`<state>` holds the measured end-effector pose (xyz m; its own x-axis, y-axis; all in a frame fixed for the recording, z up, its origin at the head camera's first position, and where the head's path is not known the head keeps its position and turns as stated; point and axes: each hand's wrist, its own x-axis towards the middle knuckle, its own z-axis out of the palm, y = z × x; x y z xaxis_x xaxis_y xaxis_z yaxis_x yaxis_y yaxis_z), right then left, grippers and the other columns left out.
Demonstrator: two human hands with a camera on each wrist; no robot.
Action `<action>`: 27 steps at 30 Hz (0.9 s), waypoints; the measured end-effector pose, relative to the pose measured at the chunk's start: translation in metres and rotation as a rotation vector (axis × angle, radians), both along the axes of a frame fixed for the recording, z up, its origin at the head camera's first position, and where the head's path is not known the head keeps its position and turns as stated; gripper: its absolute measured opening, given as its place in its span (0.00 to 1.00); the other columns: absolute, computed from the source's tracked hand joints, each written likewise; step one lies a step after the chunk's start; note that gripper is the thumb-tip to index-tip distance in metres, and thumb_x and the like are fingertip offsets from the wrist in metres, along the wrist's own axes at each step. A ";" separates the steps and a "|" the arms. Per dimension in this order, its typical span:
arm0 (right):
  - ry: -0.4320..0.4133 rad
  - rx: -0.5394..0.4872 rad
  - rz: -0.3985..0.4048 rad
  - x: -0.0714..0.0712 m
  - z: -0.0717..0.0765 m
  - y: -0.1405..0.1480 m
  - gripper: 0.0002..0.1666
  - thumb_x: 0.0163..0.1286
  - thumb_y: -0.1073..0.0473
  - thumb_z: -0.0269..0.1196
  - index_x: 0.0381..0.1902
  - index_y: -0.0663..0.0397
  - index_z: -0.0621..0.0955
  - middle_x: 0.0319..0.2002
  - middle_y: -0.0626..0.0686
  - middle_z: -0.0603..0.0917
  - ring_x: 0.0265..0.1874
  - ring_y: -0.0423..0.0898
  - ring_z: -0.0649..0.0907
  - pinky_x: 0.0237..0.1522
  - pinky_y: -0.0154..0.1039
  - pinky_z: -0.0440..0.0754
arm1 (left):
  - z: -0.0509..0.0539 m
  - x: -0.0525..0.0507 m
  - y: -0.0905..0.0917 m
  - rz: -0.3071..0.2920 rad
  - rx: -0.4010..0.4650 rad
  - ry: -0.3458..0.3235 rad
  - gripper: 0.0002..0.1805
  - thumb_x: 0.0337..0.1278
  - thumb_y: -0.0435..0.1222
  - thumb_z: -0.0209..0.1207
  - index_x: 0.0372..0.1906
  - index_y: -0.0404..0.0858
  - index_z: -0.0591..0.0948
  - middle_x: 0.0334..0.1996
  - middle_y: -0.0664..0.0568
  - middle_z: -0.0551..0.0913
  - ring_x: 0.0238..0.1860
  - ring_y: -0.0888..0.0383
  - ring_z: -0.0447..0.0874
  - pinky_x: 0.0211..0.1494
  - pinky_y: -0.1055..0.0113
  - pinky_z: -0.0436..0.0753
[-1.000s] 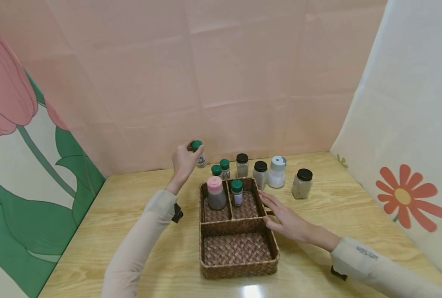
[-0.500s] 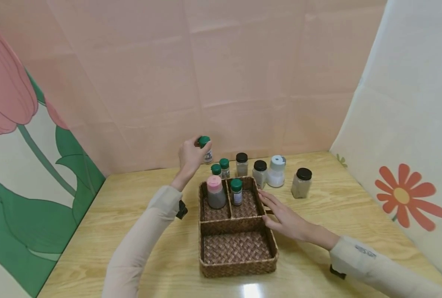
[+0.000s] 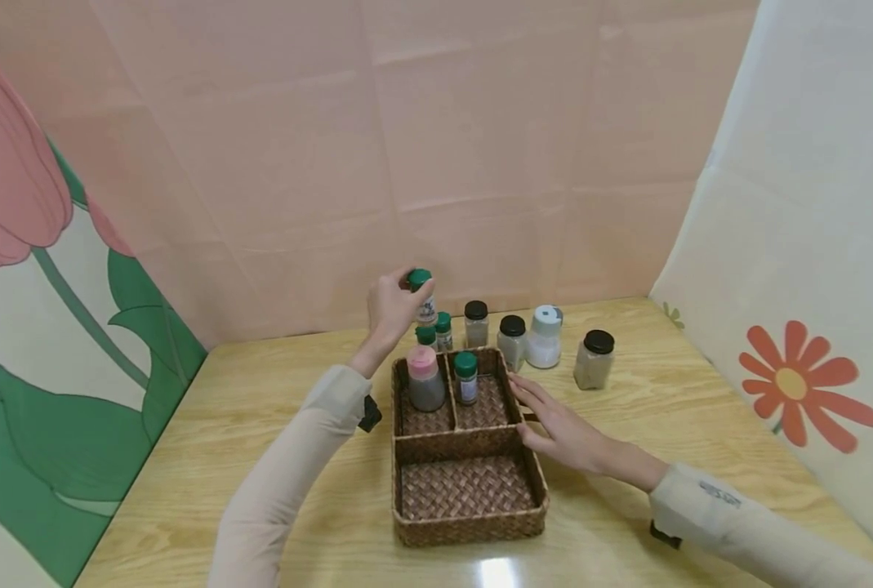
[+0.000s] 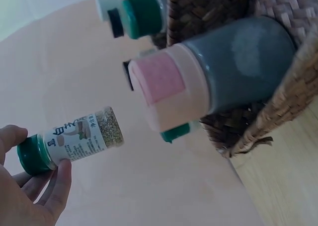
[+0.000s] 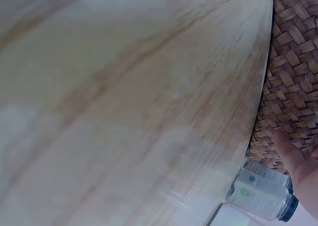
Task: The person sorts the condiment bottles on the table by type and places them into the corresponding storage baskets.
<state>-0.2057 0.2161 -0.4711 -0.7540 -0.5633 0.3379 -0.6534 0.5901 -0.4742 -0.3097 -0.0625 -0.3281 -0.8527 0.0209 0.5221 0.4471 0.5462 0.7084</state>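
Observation:
My left hand (image 3: 394, 308) pinches a green-capped spice jar (image 3: 425, 297) by its cap, holding it up behind the basket. In the left wrist view the held jar (image 4: 74, 140) shows a white label and speckled contents. My right hand (image 3: 564, 433) rests with extended fingers against the right side of the woven basket (image 3: 473, 529); the right wrist view shows its fingers (image 5: 288, 149) touching the weave. In the basket's back left compartment stands a pink-capped bottle (image 3: 425, 382), and in the back right one a green-capped jar (image 3: 466, 380). The front compartment holds nothing.
Two green-capped jars (image 3: 443, 331) stand just behind the basket. To their right are two black-capped jars (image 3: 512, 341), a white bottle (image 3: 544, 339) and another black-capped jar (image 3: 594, 360). A pink cloth (image 3: 407, 163) hangs along the table's back edge.
My left hand has carried the held jar to the right, from left of the basket to above the jars behind it. The right hand stays at the basket's side.

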 end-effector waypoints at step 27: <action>0.017 0.001 0.008 -0.001 -0.003 0.000 0.39 0.73 0.60 0.59 0.74 0.70 0.58 0.76 0.60 0.54 0.65 0.61 0.71 0.63 0.58 0.69 | 0.008 0.015 0.033 -0.124 -0.042 -0.010 0.15 0.62 0.44 0.66 0.47 0.39 0.87 0.33 0.50 0.87 0.30 0.59 0.82 0.33 0.68 0.79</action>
